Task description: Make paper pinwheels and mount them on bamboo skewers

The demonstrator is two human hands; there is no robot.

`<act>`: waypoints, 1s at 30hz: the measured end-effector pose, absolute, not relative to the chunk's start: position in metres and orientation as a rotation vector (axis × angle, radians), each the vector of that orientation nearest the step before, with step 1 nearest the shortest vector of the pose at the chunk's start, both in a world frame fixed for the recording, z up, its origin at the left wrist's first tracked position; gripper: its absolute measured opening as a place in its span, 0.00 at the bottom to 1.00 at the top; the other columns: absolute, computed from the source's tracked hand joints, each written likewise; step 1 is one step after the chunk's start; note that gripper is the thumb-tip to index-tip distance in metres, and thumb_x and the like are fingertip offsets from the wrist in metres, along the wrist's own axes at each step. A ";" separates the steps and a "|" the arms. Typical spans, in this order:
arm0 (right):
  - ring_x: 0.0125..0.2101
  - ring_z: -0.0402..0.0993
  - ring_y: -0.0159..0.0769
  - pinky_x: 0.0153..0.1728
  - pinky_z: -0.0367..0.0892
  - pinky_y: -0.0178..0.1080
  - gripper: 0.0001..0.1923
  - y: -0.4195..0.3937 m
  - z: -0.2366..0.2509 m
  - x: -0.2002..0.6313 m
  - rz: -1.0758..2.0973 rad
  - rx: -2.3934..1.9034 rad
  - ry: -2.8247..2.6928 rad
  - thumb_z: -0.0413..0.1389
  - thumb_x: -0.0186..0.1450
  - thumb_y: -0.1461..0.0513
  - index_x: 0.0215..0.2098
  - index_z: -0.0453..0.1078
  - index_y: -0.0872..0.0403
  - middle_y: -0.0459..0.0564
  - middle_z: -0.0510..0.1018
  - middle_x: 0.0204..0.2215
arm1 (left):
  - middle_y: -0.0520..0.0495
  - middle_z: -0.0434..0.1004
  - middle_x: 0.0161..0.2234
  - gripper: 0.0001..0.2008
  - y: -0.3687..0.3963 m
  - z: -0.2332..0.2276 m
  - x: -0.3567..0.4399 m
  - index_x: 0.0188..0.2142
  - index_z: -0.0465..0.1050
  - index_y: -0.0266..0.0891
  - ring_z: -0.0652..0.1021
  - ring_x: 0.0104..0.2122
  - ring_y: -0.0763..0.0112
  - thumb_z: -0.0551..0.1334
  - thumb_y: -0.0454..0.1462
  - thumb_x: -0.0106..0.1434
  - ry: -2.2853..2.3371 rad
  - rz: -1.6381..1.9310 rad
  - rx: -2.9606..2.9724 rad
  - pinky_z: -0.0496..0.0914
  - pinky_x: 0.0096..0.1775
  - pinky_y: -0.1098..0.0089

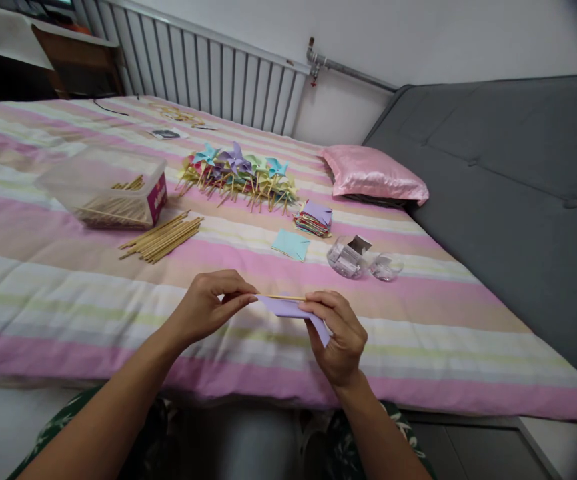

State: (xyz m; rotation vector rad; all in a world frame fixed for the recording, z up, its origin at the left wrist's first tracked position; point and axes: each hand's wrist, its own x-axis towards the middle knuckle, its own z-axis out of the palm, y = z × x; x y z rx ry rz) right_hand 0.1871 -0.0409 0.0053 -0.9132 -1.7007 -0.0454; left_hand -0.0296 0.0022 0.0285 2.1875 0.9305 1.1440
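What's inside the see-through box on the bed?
The clear plastic box holds thin wooden sticks, some along the bottom, some leaning up against its wall. The pink label covers one end, so anything behind it is hidden.

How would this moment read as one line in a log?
left hand: pinches thin wooden stick | right hand: holds purple paper piece at the stick | nearby on striped bed: stick bundle, finished pinwheels

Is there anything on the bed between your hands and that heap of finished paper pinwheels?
Nothing stands tall in between. The left hand and right hand hold a stick and purple paper; only a flat blue paper square lies toward the pinwheel pile.
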 end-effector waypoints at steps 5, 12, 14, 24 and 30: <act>0.38 0.72 0.39 0.41 0.69 0.47 0.13 -0.041 0.006 0.187 -0.040 -0.908 -1.694 0.55 0.57 0.72 0.37 0.73 0.53 0.52 0.75 0.35 | 0.46 0.75 0.24 0.07 0.001 0.030 -0.029 0.31 0.77 0.36 0.71 0.23 0.74 0.61 0.36 0.58 0.945 1.130 2.181 0.64 0.25 0.74; 0.37 0.72 0.38 0.40 0.70 0.46 0.11 -0.042 0.006 0.186 -0.055 -0.926 -1.676 0.54 0.59 0.70 0.37 0.73 0.52 0.51 0.76 0.34 | 0.47 0.74 0.23 0.07 0.000 0.032 -0.030 0.30 0.77 0.36 0.70 0.22 0.75 0.61 0.36 0.58 0.938 1.110 2.178 0.63 0.24 0.75; 0.37 0.73 0.38 0.39 0.70 0.46 0.11 -0.042 0.005 0.186 -0.056 -0.926 -1.674 0.54 0.59 0.70 0.37 0.73 0.52 0.51 0.76 0.34 | 0.47 0.74 0.23 0.07 0.000 0.032 -0.031 0.30 0.77 0.36 0.71 0.23 0.75 0.61 0.36 0.58 0.934 1.102 2.182 0.63 0.25 0.75; 0.36 0.74 0.38 0.37 0.71 0.44 0.10 -0.042 0.004 0.186 -0.038 -0.929 -1.660 0.56 0.59 0.68 0.36 0.75 0.50 0.50 0.77 0.33 | 0.46 0.75 0.23 0.08 0.000 0.033 -0.032 0.30 0.78 0.36 0.72 0.22 0.74 0.61 0.37 0.58 0.923 1.087 2.172 0.64 0.24 0.75; 0.36 0.74 0.38 0.37 0.71 0.43 0.10 -0.042 0.003 0.187 -0.030 -0.927 -1.650 0.56 0.58 0.68 0.36 0.75 0.49 0.50 0.77 0.33 | 0.47 0.75 0.23 0.08 0.000 0.033 -0.033 0.30 0.78 0.36 0.72 0.23 0.74 0.60 0.37 0.59 0.924 1.066 2.176 0.65 0.25 0.75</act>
